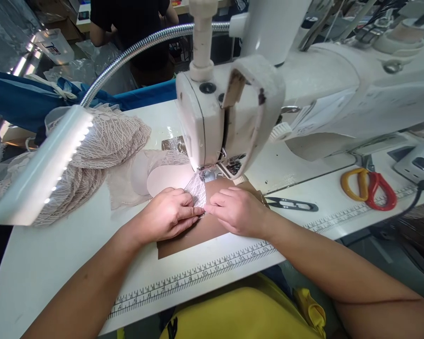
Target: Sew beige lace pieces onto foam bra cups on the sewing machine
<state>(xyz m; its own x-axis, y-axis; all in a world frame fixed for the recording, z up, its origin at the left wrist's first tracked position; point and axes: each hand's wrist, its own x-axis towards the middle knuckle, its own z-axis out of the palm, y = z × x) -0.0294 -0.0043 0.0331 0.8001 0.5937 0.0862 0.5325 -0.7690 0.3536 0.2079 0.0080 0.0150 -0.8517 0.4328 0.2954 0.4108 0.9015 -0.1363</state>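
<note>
In the head view, your white tabletop (pixel 74 245) has a printed ruler (pixel 205 269) along its near edge; a person in a black top (pixel 134 28) is beyond, at 11 o'clock. Your white lace piece (pixel 198 192) lies over a flat brown sheet (pixel 183 242), under the white sewing machine (pixel 314 75); its long axis runs 12 to 6, narrowing towards 12. Your left hand (pixel 171 212) has its fingers pinching the near edge; your right hand (pixel 236 210) has fingers curled at its 5 o'clock corner, and you cannot tell whether they pinch it.

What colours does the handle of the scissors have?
One orange-yellow loop and one red loop, seen best in the head view.
</note>
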